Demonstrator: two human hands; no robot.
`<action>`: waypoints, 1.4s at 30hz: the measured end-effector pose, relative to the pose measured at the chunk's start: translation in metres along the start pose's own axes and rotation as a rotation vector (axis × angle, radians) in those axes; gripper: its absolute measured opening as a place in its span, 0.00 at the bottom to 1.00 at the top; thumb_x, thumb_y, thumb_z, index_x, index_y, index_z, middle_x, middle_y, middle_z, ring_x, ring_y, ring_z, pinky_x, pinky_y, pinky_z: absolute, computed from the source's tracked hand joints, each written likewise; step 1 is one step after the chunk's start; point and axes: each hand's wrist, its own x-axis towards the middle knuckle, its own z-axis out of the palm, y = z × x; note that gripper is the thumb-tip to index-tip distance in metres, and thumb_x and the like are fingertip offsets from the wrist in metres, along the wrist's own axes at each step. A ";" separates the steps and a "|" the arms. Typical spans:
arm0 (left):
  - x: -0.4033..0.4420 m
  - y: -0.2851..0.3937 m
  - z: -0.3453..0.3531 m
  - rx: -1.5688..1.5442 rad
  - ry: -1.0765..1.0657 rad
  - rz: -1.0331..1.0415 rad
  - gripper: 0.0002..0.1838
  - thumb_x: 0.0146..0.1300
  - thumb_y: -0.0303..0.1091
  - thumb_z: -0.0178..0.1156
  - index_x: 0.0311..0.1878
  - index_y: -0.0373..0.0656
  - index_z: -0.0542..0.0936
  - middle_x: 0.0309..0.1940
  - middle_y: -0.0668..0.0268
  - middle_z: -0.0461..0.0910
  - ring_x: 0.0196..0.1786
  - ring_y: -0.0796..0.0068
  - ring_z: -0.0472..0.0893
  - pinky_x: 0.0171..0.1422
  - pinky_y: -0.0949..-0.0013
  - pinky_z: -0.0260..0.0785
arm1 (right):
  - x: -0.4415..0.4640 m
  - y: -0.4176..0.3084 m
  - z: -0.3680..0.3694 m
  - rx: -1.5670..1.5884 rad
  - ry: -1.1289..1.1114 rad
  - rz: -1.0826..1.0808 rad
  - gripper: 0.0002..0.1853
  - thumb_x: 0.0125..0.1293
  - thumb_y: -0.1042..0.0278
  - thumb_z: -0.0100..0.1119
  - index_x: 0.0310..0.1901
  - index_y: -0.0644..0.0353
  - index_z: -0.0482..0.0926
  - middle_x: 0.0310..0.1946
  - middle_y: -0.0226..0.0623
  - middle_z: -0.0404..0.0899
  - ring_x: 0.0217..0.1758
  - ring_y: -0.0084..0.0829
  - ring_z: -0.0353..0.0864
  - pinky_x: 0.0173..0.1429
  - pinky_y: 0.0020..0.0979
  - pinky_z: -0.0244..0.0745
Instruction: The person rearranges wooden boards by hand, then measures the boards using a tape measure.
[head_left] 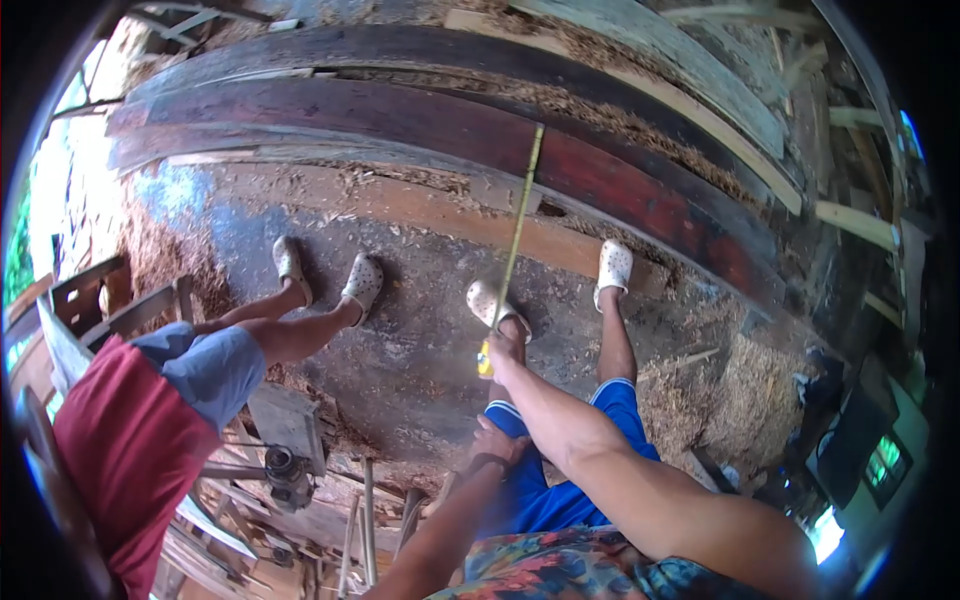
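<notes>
My right hand (506, 356) is closed around a yellow tape measure (486, 360) above my left shoe. Its yellow blade (517, 225) runs out away from me, and the far end lies over a dark reddish board (440, 122) on the floor. Lower down, my left hand (497, 442) rests against my blue shorts (560, 500) at the thigh, slightly blurred, fingers apart and nothing visible in it.
To the left stands another person in a red shirt (135, 430) and light shoes. Long planks (300, 50) lie across the far floor among wood shavings (750, 400). A motor-like machine (289, 478) and wooden sticks (368, 520) are at lower left.
</notes>
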 end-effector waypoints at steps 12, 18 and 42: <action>-0.006 -0.026 0.019 -0.078 -0.044 0.142 0.59 0.58 0.71 0.53 0.76 0.36 0.41 0.67 0.40 0.63 0.68 0.42 0.68 0.70 0.47 0.62 | -0.060 -0.050 -0.144 -0.029 0.056 -0.193 0.16 0.69 0.48 0.52 0.52 0.46 0.75 0.49 0.35 0.74 0.50 0.47 0.75 0.44 0.67 0.74; -0.017 -0.037 0.020 -0.173 -0.066 0.148 0.59 0.57 0.74 0.51 0.76 0.38 0.43 0.70 0.36 0.57 0.70 0.39 0.64 0.72 0.47 0.58 | -0.083 -0.071 -0.205 -0.187 0.123 -0.314 0.14 0.69 0.49 0.51 0.49 0.46 0.74 0.46 0.39 0.73 0.46 0.49 0.77 0.36 0.64 0.77; -0.049 -0.030 0.014 0.018 -0.121 0.492 0.55 0.58 0.80 0.38 0.70 0.36 0.63 0.71 0.43 0.60 0.72 0.48 0.62 0.75 0.53 0.55 | -0.216 -0.079 -0.229 -0.915 -0.028 -0.516 0.13 0.68 0.61 0.53 0.41 0.59 0.84 0.32 0.37 0.81 0.34 0.32 0.80 0.43 0.35 0.76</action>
